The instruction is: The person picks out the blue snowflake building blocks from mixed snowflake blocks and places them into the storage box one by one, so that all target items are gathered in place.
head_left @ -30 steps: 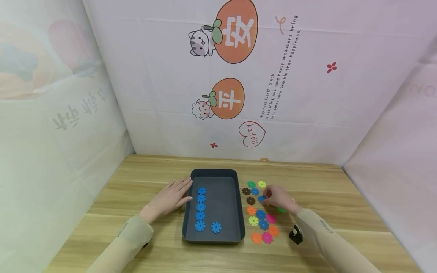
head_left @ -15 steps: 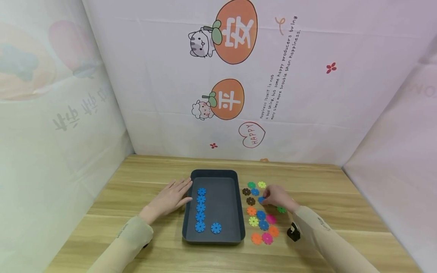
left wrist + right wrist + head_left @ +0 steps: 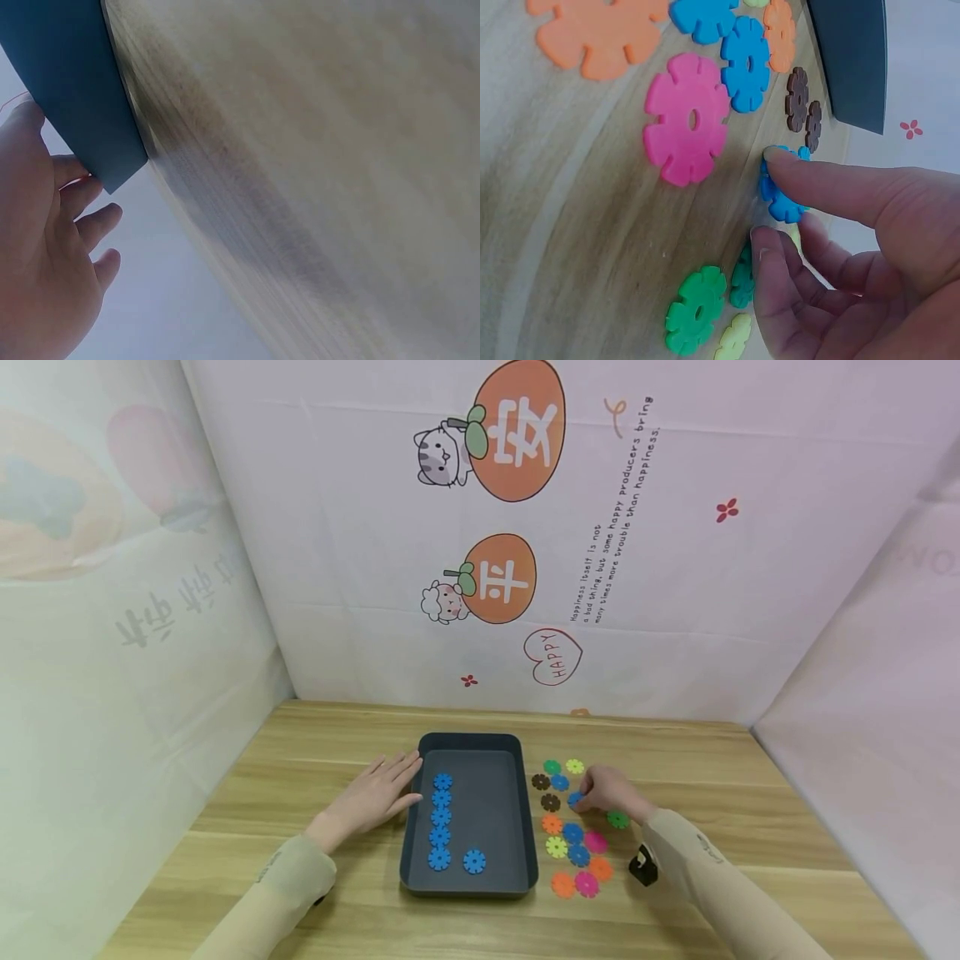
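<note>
Right of the tray (image 3: 491, 806), look, a blue disc (image 3: 781, 205) is pinched between the thumb and fingertips of the right hand (image 3: 611, 795), a grip apparently suited to so flat a piece. Against the tray's left wall the left hand (image 3: 375, 795) is laid, fingers straight, likely for steadiness. Inside the tray, blue pieces (image 3: 441, 817) are lined up, perhaps for tidiness.
</note>
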Action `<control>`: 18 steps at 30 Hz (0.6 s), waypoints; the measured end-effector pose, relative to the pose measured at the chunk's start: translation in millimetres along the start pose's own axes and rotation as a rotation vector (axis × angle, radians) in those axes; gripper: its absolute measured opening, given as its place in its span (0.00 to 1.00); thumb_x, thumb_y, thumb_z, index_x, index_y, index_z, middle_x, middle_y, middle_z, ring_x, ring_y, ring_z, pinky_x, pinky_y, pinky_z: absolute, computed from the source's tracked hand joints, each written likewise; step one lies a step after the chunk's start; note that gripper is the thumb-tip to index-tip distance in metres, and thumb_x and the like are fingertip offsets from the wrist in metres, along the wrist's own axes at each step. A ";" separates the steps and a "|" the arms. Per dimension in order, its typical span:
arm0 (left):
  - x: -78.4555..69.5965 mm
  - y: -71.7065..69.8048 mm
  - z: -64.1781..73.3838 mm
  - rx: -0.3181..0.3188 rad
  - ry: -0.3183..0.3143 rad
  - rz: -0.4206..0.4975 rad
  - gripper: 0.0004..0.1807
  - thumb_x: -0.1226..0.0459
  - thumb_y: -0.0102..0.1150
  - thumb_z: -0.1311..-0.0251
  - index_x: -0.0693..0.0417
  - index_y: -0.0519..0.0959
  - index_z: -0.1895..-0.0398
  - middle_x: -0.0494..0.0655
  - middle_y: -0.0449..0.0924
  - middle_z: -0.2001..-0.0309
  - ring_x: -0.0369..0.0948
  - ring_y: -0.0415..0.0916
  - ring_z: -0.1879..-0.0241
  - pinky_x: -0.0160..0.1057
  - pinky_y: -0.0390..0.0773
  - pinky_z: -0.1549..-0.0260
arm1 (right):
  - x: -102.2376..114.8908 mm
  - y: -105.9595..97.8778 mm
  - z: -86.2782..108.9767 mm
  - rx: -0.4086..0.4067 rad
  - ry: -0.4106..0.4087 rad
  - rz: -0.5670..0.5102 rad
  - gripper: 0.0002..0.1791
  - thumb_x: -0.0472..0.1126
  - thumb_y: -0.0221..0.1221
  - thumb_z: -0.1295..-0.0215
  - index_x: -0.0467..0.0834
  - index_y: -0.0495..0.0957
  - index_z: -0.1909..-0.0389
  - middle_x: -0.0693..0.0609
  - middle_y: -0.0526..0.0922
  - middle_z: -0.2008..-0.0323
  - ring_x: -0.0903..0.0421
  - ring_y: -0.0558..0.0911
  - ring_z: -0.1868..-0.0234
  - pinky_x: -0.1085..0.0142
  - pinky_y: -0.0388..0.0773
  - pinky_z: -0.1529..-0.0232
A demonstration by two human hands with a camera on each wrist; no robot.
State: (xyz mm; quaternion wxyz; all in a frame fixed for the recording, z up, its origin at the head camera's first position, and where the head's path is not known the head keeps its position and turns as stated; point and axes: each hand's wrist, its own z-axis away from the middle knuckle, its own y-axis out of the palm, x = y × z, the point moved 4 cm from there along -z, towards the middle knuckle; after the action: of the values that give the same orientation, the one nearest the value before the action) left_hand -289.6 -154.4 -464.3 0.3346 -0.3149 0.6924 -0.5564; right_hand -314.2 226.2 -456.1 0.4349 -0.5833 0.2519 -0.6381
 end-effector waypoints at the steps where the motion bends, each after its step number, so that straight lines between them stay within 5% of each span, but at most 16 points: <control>1: 0.1 0.2 0.0 0.000 0.000 -0.002 0.34 0.49 0.47 0.26 0.60 0.61 0.25 0.57 0.60 0.24 0.57 0.61 0.26 0.61 0.58 0.27 | -0.2 -0.2 0.2 0.000 -0.005 -0.005 0.14 0.34 0.71 0.48 0.35 0.74 0.68 0.49 0.75 0.73 0.56 0.72 0.72 0.68 0.72 0.72; 18: 2.6 3.5 -0.9 0.003 -0.001 -0.010 0.35 0.47 0.46 0.26 0.59 0.60 0.25 0.57 0.59 0.24 0.56 0.60 0.26 0.60 0.58 0.26 | 1.6 -7.8 6.5 0.026 -0.079 -0.105 0.04 0.30 0.59 0.37 0.34 0.77 0.63 0.44 0.81 0.68 0.53 0.82 0.70 0.60 0.84 0.67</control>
State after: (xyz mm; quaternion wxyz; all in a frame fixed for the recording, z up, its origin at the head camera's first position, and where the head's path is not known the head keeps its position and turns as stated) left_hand -292.1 -155.4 -467.8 0.3324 -0.3182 0.6897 -0.5590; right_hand -309.9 229.9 -447.5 0.4178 -0.6149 0.1952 -0.6397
